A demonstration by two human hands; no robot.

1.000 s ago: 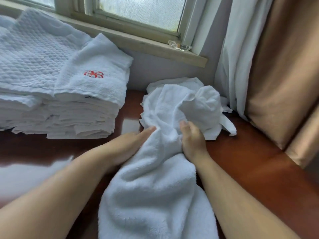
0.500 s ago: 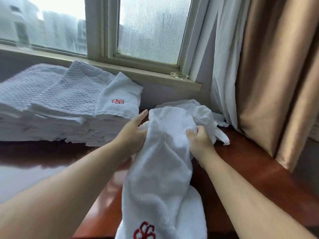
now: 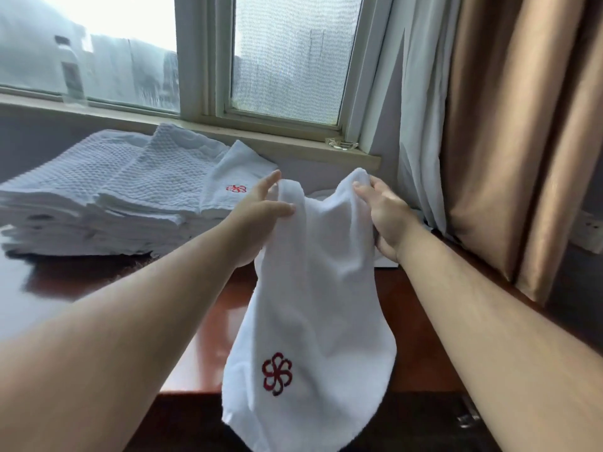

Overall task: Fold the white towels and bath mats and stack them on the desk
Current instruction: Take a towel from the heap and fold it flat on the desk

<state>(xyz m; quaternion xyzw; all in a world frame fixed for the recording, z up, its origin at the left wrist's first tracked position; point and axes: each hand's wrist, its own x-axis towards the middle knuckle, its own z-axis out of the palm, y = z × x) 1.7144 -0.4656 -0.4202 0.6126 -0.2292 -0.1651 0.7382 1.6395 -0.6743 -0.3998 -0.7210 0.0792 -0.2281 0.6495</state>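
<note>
A small white towel [image 3: 313, 308] with a red flower emblem hangs in the air in front of me, over the dark wooden desk [image 3: 421, 347]. My left hand [image 3: 261, 216] pinches its upper left corner and my right hand [image 3: 385, 213] pinches its upper right corner. The cloth sags between the two hands and drops past the desk's front edge. A stack of folded white towels and waffle-weave bath mats [image 3: 124, 197] lies on the desk at the left, under the window. A bit of unfolded white cloth [image 3: 318, 195] shows behind the held towel, mostly hidden.
A window sill [image 3: 293, 141] runs behind the desk, with a small clear object [image 3: 342, 144] at its right end. A white sheer curtain [image 3: 421, 125] and a tan curtain [image 3: 509, 141] hang at the right, close to my right arm.
Both hands have lifted the towel off the crumpled pile and up into the air, moving apart to its top corners. The red emblem now hangs in view. My head has tilted up.
</note>
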